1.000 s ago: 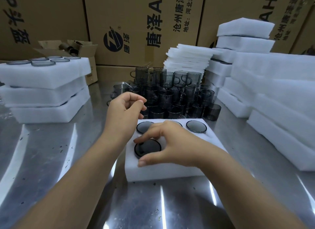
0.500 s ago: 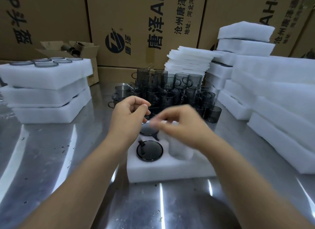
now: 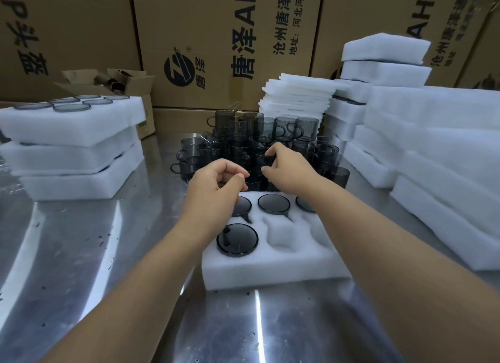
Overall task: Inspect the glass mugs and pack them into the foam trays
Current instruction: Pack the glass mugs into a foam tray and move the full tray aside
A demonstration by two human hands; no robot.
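White foam tray (image 3: 270, 265) on the steel table (image 3: 81, 254), six pockets in two rows: three packed mugs (image 3: 273, 203) across the back row, a fourth mug (image 3: 237, 239) in the front-left pocket, front-middle and front-right pockets showing bare foam. Left hand (image 3: 216, 184) above the back-left pocket, fingers curled in, thumb tip against forefinger, holding nothing. Right hand (image 3: 286, 168) beyond the tray's far edge, in among the loose glass mugs (image 3: 243, 135), forefinger and thumb curled, seemingly pinching one dark mug (image 3: 259, 161), though dark glass against dark glass blurs the contact. At left, stacked filled trays (image 3: 67, 130); behind the loose mugs, thin foam sheets (image 3: 297, 97); at right, further foam trays (image 3: 433, 146); along the back, printed cardboard cartons (image 3: 216, 38).
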